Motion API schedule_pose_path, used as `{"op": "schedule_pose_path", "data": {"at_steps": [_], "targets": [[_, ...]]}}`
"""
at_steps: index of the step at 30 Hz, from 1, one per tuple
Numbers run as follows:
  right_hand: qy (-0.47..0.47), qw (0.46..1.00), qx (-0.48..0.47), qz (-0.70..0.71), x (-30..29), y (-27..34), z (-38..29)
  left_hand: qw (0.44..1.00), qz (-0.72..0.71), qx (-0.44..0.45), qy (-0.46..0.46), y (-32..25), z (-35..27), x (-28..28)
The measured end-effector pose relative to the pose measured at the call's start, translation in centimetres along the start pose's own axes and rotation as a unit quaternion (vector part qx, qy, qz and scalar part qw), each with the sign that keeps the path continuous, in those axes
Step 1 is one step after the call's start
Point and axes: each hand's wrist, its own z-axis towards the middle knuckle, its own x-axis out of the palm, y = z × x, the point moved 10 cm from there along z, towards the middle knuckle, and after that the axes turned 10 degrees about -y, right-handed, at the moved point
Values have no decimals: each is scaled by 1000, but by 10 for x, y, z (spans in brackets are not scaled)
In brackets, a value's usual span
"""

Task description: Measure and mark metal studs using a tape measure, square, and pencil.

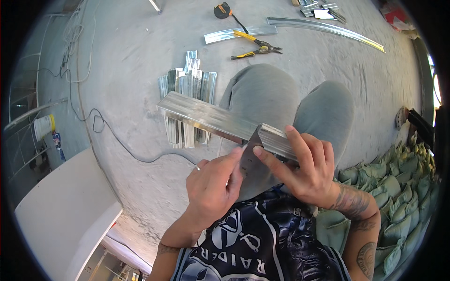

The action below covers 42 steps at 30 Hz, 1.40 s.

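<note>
A long galvanized metal channel (207, 113) lies slantwise over my knee. Across it rests a flat steel measuring blade (250, 158), apparently part of a square, with printed digits. My right hand (309, 168) is spread over the channel's near end, thumb and fingers pressing on the channel and the blade. At the blade's left edge my left hand (214, 186) is closed around a slim pale marking tool (244, 146), mostly hidden by the fingers; its tip meets the channel by the blade.
Cut metal channel pieces (188, 80) are stacked on the floor. Beyond lie yellow-handled aviation snips (262, 50), a tape measure (223, 10) and longer channel strips (327, 28). A dark cable (123, 149) crosses the left floor; green bags (393, 210) line the right; a white panel (66, 207) stands lower left.
</note>
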Motion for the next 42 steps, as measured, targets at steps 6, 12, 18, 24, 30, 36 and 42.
{"op": "schedule_pose_path", "data": {"at_steps": [6,12,18,24,30,36,42], "targets": [[20,1000,-4,2,1,0,0,998,-29,49,3,-5,0,2],[28,1000,-3,6,2,2,1,998,-40,46,-7,-2,-1,1],[36,999,1,-6,3,-2,0,989,35,-7,143,-4,3,-2],[37,999,-7,-5,2,0,4,999,-26,26,-2,-1,11,-14],[42,999,-4,-2,4,1,8,998,-59,16,11,4,5,-1],[52,999,-1,1,2,-5,6,966,40,-189,174,37,-34,-15],[66,997,8,44,2,-3,11,958,-196,-185,98,36,-80,24]]}}
